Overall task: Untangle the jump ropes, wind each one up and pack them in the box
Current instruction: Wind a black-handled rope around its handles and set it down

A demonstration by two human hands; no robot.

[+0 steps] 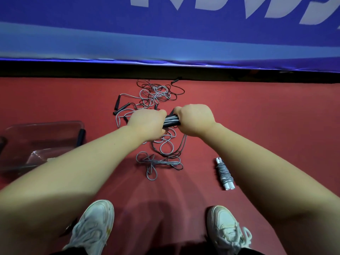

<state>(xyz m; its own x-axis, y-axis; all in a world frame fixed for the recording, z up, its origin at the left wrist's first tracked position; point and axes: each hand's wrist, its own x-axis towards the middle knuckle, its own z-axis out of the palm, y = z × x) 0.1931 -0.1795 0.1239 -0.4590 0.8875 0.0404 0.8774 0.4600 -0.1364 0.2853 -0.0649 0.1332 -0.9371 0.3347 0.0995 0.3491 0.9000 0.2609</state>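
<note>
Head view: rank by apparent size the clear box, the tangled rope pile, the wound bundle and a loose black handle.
1. tangled rope pile
2. clear box, cut off by the left arm and the frame edge, so these two are unsure
3. wound bundle
4. loose black handle

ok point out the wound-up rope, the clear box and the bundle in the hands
wound-up rope (224, 173): head view, middle of the grey coils
clear box (44, 123): head view, far rim
held bundle (171, 120): head view, its exposed dark middle
</note>
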